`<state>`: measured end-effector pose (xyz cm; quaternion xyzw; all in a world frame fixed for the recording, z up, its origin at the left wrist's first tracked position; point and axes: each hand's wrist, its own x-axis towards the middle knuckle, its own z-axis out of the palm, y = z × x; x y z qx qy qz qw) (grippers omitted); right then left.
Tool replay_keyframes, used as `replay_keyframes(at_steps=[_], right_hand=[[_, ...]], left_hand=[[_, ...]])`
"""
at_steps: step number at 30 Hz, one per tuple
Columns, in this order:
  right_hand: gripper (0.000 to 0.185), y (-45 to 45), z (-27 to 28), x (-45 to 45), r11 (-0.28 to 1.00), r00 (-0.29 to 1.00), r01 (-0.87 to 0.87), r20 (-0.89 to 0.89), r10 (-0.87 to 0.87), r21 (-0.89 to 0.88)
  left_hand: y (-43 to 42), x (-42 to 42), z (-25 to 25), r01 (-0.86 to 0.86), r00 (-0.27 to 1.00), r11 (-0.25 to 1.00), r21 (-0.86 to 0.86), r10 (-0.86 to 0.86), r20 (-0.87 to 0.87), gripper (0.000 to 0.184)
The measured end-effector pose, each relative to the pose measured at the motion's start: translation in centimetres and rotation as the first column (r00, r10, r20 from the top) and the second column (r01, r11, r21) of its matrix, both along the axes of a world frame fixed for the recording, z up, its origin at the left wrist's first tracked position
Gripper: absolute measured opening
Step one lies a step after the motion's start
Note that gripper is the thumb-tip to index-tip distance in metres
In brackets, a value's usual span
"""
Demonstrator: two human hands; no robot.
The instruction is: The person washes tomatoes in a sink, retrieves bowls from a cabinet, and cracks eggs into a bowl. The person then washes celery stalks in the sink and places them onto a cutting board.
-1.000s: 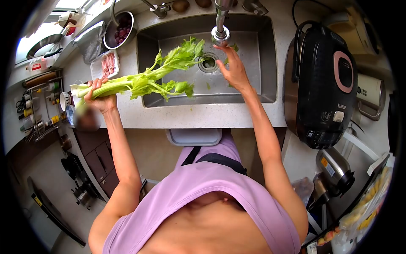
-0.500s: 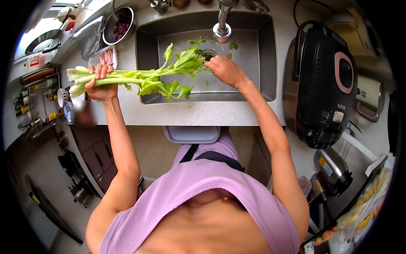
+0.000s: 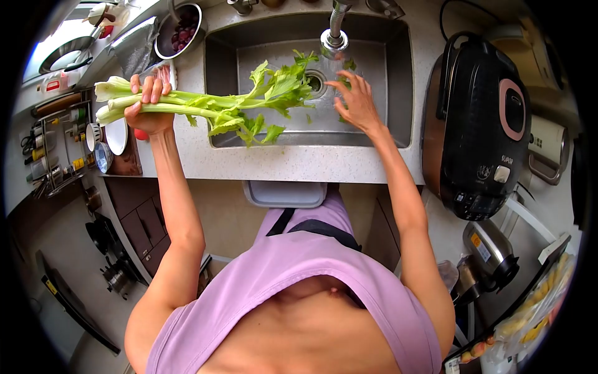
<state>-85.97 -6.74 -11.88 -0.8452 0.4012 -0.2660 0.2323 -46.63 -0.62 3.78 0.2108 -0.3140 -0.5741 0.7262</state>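
Note:
Celery stalks stretch from the counter's left side over the sink, their leafy ends above the basin. My left hand is closed round the pale base of the stalks. My right hand hovers over the basin, right of the drain, its fingers spread and apart from the celery. Just above it hangs the faucet head. Small torn leaves lie in the basin near the drain and beside my right hand.
A bowl of dark red fruit stands at the back left, with a partly hidden meat tray below it. A black cooker is right of the sink. Small bowls and a bottle rack are at the left.
My right hand touched leaves at the celery tips half a second ago; now it has moved right and its fingers have opened. My left hand still holds the stalks, slightly higher.

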Motion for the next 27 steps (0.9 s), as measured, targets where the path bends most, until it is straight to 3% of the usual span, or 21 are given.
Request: replay_keyframes(at_steps=[1, 5, 8, 10, 14, 16, 17, 20, 24, 26, 27], right_hand=[[0.024, 0.2, 1.2, 0.8, 0.990, 1.000, -0.006, 0.021, 0.009, -0.139], [0.027, 0.0, 1.7, 2.3, 0.988, 0.990, -0.101, 0.090, 0.112, -0.118], [0.024, -0.6, 0.3, 2.4, 0.980, 0.970, -0.198, 0.139, 0.197, -0.008], [0.013, -0.3, 0.4, 2.4, 0.941, 0.979, -0.166, 0.166, 0.120, 0.295], [0.008, 0.4, -1.0, 1.9, 0.971, 0.960, -0.174, 0.247, 0.130, 0.163], [0.016, -0.2, -3.7, 0.0, 0.912, 0.970, -0.084, 0.242, -0.018, 0.402], [0.016, -0.6, -3.5, -0.7, 0.913, 0.970, -0.088, 0.243, -0.012, 0.399], [0.015, 0.4, -1.8, -0.7, 0.974, 0.981, 0.181, 0.049, -0.190, 0.139], [0.016, -0.4, 2.0, 0.6, 0.976, 0.977, 0.206, 0.048, -0.210, 0.076], [0.028, -0.9, 3.8, 1.7, 0.843, 0.989, -0.002, 0.127, -0.079, 0.538], [0.028, -1.0, 4.1, 2.5, 0.843, 0.989, -0.001, 0.127, -0.080, 0.539]], left_hand=[[-0.1, 0.0, -0.1, 0.003, 1.000, 1.000, 0.003, -0.003, 0.000, 0.028], [-0.4, -0.3, -0.4, 0.037, 0.999, 0.999, -0.013, -0.038, -0.021, 0.029], [-0.3, -0.4, -0.2, 0.048, 0.998, 0.999, -0.021, -0.048, -0.034, 0.028], [-0.1, 0.2, -0.5, 0.052, 0.997, 0.998, -0.029, -0.053, -0.048, 0.029], [-0.1, -0.1, -0.1, 0.042, 0.999, 0.998, -0.053, -0.043, -0.017, 0.029], [0.1, -0.1, 0.4, 0.060, 0.997, 0.996, -0.065, -0.063, -0.035, 0.029], [0.0, 0.0, 0.7, 0.078, 0.995, 0.994, -0.081, -0.082, -0.051, 0.029], [-0.1, 0.2, 1.8, 0.104, 0.994, 0.992, -0.075, -0.106, -0.020, 0.030], [-0.9, -0.8, 2.7, 0.159, 0.986, 0.983, -0.089, -0.155, 0.054, 0.030], [-1.3, -1.4, 3.2, 0.155, 0.983, 0.985, -0.075, -0.147, 0.111, 0.030], [-1.5, -1.6, 3.4, 0.157, 0.983, 0.985, -0.074, -0.148, 0.112, 0.030]])
